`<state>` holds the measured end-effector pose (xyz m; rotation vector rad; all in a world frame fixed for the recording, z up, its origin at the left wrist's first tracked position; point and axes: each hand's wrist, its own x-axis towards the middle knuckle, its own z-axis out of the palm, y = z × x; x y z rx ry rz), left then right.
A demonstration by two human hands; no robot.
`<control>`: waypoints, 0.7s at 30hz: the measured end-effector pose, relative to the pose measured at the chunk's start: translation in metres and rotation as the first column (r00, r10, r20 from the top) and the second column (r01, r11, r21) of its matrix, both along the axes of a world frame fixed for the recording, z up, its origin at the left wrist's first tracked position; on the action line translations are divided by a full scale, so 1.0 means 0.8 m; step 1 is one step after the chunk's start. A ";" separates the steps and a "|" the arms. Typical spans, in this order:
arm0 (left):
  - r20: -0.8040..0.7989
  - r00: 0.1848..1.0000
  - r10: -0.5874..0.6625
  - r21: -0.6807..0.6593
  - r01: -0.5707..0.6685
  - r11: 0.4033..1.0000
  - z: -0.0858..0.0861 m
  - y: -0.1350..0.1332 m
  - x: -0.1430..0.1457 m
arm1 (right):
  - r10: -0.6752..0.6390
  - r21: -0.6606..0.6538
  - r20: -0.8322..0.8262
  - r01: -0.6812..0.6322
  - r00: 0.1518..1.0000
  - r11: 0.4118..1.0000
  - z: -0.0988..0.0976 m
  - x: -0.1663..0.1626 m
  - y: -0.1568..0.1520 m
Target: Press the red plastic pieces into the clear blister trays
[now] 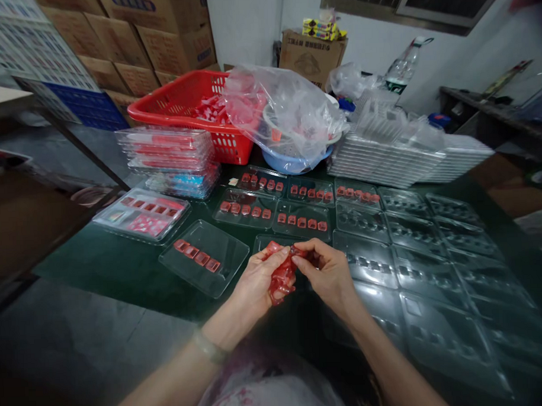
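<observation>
My left hand (267, 271) is closed around a bunch of small translucent red plastic pieces (280, 282), held above the front of the green table (135, 279). Thumb and fingertips of my right hand (324, 266) pinch at the top of that bunch; the exact piece between them is partly hidden. To the left lies a clear plastic tray (228, 246) with a row of red cups in it. Beyond my hands, more clear trays (253, 192) hold rows of similar red cups. One tray is partly covered by my hands.
Clear trays without red cups (420, 269) cover the right side. Behind stand a red basket (161, 106) of pink-red pieces, a blue basin (291, 161) under a plastic bag (289, 107), and stacked clear trays (385, 157). Filled packs (166, 150) are piled at left, near a filled tray (140, 213).
</observation>
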<state>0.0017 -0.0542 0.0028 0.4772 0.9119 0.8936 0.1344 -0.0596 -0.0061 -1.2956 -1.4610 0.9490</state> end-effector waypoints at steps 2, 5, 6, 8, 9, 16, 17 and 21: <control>0.020 1.000 -0.014 -0.036 0.015 0.999 0.003 0.001 -0.001 | 0.045 -0.003 -0.015 -0.045 0.999 0.999 0.006 0.002 0.000; 0.092 0.993 -0.072 -0.071 0.079 0.994 0.006 0.004 -0.003 | 0.108 -0.053 -0.111 -0.115 0.988 0.992 0.016 0.005 0.000; 0.119 0.988 -0.097 -0.081 0.107 0.991 0.006 0.005 -0.004 | 0.113 -0.080 -0.154 -0.126 0.982 0.989 0.018 0.006 0.000; 0.161 0.977 -0.137 -0.097 0.154 0.983 0.006 0.007 -0.006 | 0.105 -0.139 -0.221 -0.138 0.970 0.981 0.022 0.007 0.001; 0.173 0.974 -0.144 -0.104 0.164 0.981 0.006 0.008 -0.007 | 0.103 -0.165 -0.236 -0.145 0.966 0.976 0.023 0.007 0.001; 0.153 0.978 -0.143 -0.120 0.162 0.979 0.001 0.008 -0.010 | 0.106 -0.180 -0.111 -0.124 0.988 0.976 0.020 0.006 0.002; 0.154 0.977 -0.149 -0.118 0.168 0.979 0.001 0.008 -0.009 | 0.096 -0.171 -0.088 -0.110 0.991 0.979 0.018 0.005 0.003; 0.148 0.973 -0.179 -0.138 0.199 0.970 0.003 0.010 -0.010 | 0.086 -0.112 -0.016 -0.087 0.996 0.990 0.015 0.005 0.004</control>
